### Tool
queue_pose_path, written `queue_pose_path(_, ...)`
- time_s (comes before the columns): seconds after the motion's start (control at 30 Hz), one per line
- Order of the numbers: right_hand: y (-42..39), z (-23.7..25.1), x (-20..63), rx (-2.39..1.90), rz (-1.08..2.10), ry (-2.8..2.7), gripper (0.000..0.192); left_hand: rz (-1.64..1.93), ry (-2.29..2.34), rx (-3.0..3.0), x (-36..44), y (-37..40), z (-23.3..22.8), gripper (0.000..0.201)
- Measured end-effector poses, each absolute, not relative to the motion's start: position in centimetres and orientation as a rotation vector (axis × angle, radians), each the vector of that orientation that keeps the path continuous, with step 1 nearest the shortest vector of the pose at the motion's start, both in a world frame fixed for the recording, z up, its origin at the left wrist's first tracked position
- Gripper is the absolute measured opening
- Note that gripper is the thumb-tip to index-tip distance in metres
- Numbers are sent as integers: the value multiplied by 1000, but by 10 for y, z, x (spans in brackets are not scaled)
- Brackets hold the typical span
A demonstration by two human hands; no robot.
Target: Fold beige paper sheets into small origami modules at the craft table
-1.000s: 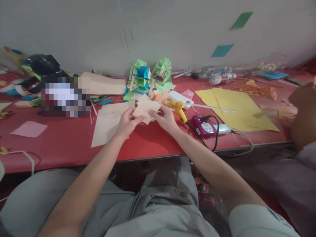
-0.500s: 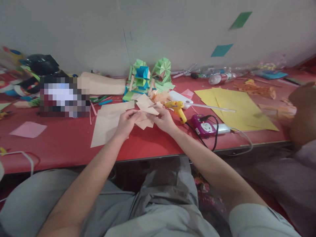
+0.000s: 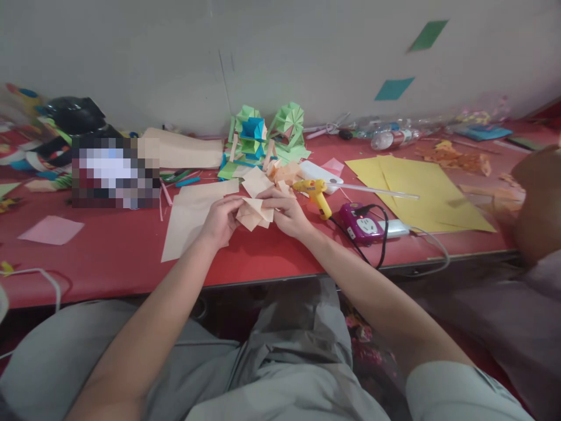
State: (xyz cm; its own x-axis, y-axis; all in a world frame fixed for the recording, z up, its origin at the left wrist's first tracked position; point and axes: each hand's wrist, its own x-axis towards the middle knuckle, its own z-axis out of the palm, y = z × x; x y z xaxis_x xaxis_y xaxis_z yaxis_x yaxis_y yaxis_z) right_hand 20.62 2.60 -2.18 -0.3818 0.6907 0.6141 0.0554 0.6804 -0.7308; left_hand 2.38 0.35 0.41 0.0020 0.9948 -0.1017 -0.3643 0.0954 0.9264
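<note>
Between my two hands is a piece of folded cream paper [image 3: 255,215], creased into several flaps. My left hand [image 3: 222,222] grips its left edge, fingers closed. Opposite it, my right hand [image 3: 289,213] pinches the right edge, the fingers lying across the top. Behind my fingers lies a small square of cream paper [image 3: 255,181]. A large cream sheet [image 3: 193,207] rests to the left, partly behind my left hand. Just right of my right hand is a yellow hot glue gun [image 3: 316,193] with a clear glue stick [image 3: 372,190] in it.
Green and blue folded-paper models [image 3: 253,137] stand at the back. A purple power socket [image 3: 362,225] with cables and yellow sheets [image 3: 421,193] are on the right. A pink paper square [image 3: 51,230] lies at left. Another person's arm [image 3: 537,204] is at the right edge.
The folded paper has closed up into a more compact shape. The fingers of both hands have shifted over its edges, and the right hand's fingers now reach further across the top.
</note>
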Motion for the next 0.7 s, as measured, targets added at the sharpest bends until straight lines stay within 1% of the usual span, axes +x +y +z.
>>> queue_pose_path(0.13, 25, -20, 207, -580, 731, -1909, 26, 1315, 1013, 857, 23, 4, 4, 15)
queue_pose_path(0.3, 24, -20, 208, -549, 639, -2015, 28, 1314, 1024, 900, 23, 2, 3, 29)
queue_pose_path(0.43, 23, -17, 211, -542, 645, -2041, 30, 1356, 1053, 955, 23, 2, 2, 35)
queue_pose_path(0.53, 22, -17, 213, -536, 710, -2004, 28, 1415, 1068, 924, 22, 4, 2, 37)
queue_pose_path(0.63, 23, -20, 209, -623, 845, -1848, 21, 1461, 1065, 919, 21, 5, 2, 40)
queue_pose_path(0.7, 24, -23, 205, -695, 941, -1678, 28, 1455, 1061, 936, 21, 5, 2, 41)
